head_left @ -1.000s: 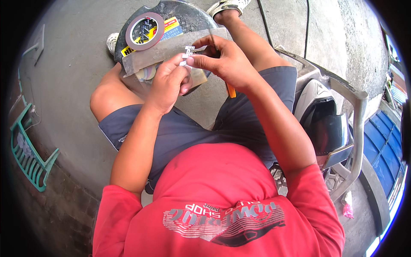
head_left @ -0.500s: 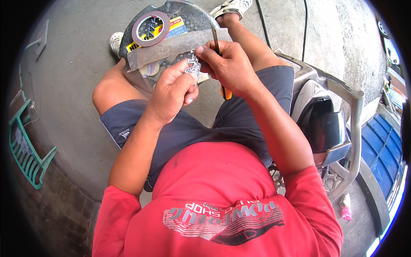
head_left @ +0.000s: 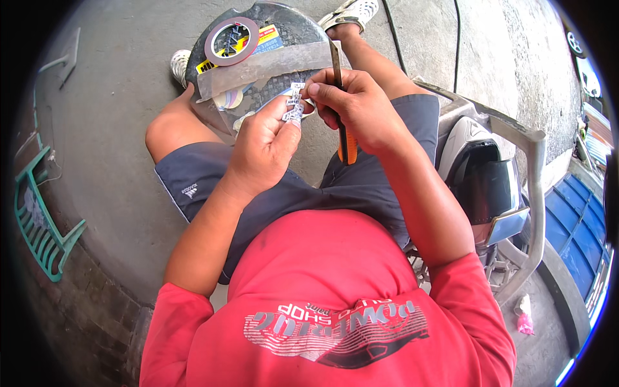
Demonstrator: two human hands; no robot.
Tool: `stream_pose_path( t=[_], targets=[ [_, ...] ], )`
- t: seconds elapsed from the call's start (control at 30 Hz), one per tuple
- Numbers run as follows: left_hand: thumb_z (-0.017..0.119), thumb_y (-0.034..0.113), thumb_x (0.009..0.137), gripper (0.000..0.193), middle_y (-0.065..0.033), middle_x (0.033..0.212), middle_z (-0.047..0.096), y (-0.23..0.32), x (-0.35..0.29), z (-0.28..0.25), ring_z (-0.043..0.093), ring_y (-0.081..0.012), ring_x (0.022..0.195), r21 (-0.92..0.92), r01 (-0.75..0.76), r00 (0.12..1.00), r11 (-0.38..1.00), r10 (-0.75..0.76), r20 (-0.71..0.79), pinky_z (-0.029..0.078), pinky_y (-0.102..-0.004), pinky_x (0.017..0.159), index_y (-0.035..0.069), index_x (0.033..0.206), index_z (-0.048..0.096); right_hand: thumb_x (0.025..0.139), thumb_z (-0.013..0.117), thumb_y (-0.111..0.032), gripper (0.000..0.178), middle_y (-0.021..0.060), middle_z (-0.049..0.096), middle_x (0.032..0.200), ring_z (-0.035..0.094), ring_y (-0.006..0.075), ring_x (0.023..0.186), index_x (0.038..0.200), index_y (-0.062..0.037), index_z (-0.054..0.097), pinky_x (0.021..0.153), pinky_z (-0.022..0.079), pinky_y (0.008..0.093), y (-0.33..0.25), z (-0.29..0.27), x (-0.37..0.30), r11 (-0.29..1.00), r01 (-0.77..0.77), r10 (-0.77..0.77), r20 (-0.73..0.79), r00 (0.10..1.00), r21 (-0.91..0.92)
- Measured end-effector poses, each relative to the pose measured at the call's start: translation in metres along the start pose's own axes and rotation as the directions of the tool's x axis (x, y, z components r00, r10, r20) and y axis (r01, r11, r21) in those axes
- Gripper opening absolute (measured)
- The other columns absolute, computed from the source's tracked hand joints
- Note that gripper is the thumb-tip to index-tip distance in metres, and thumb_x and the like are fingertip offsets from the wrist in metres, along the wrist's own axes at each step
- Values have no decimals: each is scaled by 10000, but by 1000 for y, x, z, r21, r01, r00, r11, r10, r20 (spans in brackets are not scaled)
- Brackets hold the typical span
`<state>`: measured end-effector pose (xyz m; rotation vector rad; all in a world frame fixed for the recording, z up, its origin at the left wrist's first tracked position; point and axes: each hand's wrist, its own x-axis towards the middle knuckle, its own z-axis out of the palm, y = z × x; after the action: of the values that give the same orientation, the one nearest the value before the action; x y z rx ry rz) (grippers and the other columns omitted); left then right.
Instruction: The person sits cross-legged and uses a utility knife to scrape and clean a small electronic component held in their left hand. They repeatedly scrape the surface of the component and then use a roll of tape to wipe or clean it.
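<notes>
My left hand (head_left: 267, 138) pinches a small white and dark cut-out sticker (head_left: 294, 106) between thumb and fingers. Close to it on the right, my right hand (head_left: 351, 103) has its thumb and forefinger pinched at the sticker's edge; whether they grip it is hard to see. An orange-handled utility knife (head_left: 349, 147) is tucked in the same hand, its long blade pointing away from me. Beyond the hands stands a dark round-topped stool (head_left: 284, 22), with a translucent sheet (head_left: 271, 62) lying across it.
On the stool lie a roll of tape (head_left: 211, 48) and yellow and blue printed packaging (head_left: 267, 44). To my right are a metal frame (head_left: 536, 168) and a white and black helmet (head_left: 474, 148). A green plastic chair (head_left: 48, 238) is at far left. Dark cables (head_left: 394, 35) cross the concrete floor.
My right hand has moved slightly right and nearer me, the knife with it. The sticker has turned and shows more of its face above my left fingers.
</notes>
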<state>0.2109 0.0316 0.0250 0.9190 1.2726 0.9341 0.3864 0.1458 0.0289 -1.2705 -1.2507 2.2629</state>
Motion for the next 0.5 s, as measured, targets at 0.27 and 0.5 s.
stream_pose_path(
  t=[0.27,0.5],
  targets=[
    [554,26,1029,187,-46,720,574,4,-10,8,528,-77,601,408,-91,985,908,142,-96,419,-315,541,-21,1198,618,916,775,-115,150,80,771,830,672,103,746,944,32,777,675,552,297,-2,11,-10,977,67,-90,-104,991,-203],
    [592,38,960,74,-191,679,602,-7,-9,21,621,-304,554,492,-188,940,850,302,-162,461,-414,554,-6,1019,582,894,737,-146,181,119,734,757,685,176,691,877,32,713,670,566,364,11,23,-12,859,189,-293,-155,943,-475]
  ],
)
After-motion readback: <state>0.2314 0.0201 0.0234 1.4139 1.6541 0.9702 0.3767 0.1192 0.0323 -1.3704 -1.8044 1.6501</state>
